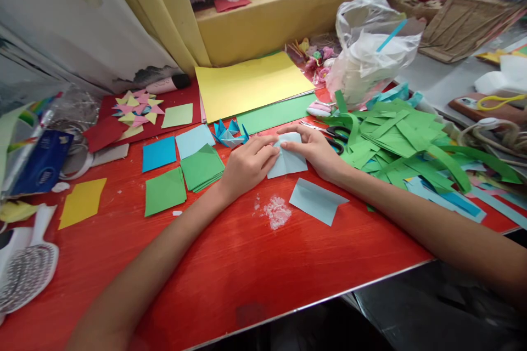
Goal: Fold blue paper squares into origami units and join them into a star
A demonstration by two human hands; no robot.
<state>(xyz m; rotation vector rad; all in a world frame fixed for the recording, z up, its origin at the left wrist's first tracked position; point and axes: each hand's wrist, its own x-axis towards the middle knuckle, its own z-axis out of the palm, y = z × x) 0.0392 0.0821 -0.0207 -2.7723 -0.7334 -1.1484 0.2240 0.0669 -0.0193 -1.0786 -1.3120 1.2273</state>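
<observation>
A light blue square of paper [291, 162] with crease lines lies between my two hands on the red table. My left hand [251, 163] has its fingers closed on the paper's left edge. On the other side, my right hand [313, 149] pinches the upper right part, thumb on top. Just below lies a second light blue paper [317, 201], creased and partly raised. Blue folded paper pieces [229, 135] stand beyond my left hand. Black-handled scissors [338, 138] rest just beyond my right hand, partly hidden.
Green paper squares [201, 167] and a blue square [158, 154] lie to the left. Green paper scraps [399, 142] pile up at right. Yellow sheets [251, 85] lie at the back. White residue [277, 213] marks the table; a hairbrush [31, 271] lies at far left.
</observation>
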